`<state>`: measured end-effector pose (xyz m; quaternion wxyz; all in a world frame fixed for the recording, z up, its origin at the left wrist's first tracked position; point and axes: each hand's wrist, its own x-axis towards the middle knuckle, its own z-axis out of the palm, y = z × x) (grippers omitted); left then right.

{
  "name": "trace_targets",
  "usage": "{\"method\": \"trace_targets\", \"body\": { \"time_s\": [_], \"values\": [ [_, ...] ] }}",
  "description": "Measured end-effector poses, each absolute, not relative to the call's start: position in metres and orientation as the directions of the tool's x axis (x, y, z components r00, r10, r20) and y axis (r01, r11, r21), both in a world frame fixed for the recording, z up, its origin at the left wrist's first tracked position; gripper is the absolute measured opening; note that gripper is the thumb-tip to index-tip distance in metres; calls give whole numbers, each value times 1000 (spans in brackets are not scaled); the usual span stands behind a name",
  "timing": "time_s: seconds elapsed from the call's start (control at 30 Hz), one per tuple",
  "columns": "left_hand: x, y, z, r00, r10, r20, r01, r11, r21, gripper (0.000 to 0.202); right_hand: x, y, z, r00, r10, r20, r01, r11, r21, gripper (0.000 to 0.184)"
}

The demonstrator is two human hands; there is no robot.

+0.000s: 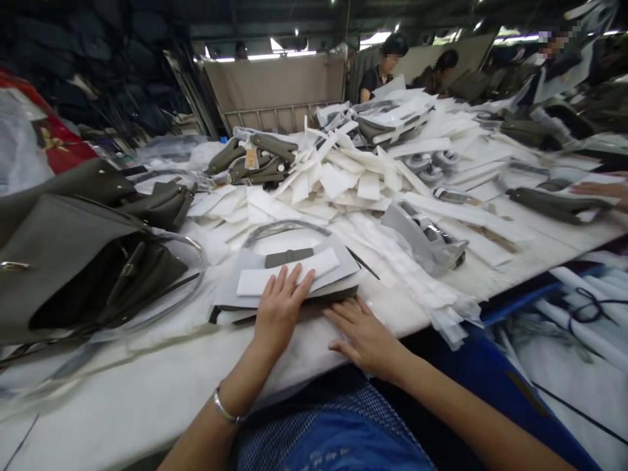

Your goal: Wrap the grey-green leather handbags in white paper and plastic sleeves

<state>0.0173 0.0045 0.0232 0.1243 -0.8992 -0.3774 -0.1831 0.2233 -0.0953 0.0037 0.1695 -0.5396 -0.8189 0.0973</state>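
In front of me a handbag (343, 294) lies flat on the table, with a grey sheet (233, 281) over it and its wrapped handle (289, 224) arching at the far side. A white foam strip (250, 281) rests across the sheet, below a dark olive strap piece (288, 258). My left hand (280, 307) lies on the strip and the bag's near edge, fingers stretched out. Beside the bag's near right corner, my right hand (360, 333) is spread low against the table, its fingertips at the bag's edge. Neither hand grips anything.
Large olive bags (83, 261) stand at the left. Behind the work lies a heap of white foam strips (338, 173). A wrapped grey bundle (422, 239) sits to the right. Blue bins (490, 373) stand below the table edge. Co-workers (385, 69) are at the far side.
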Motion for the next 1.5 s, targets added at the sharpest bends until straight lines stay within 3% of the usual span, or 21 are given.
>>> {"method": "trace_targets", "body": {
  "time_s": [0.17,0.33,0.53,0.83,1.13,1.3,1.5],
  "values": [
    [16,4,24,647,641,412,723,-687,-67,69,230,-119,-11,-429,878,212,860,469,-202,74],
    [15,5,28,630,668,397,740,-672,-44,75,218,-121,-20,-395,899,191,893,424,-149,84],
    [13,5,35,608,664,436,744,-668,-20,74,213,-119,-16,-361,921,150,907,383,-172,81],
    [2,19,59,476,673,566,746,-650,145,72,203,-107,-10,-312,946,91,910,325,-257,83],
    [3,-12,36,618,618,486,720,-694,-34,71,189,-89,-3,-248,954,169,886,294,-358,77],
    [7,-25,21,663,591,459,699,-708,-100,66,188,-94,-2,-209,977,31,886,203,-417,60],
    [10,-29,13,641,585,497,717,-688,-114,62,194,-101,-3,-274,962,-8,862,242,-446,59]
  ]
}}
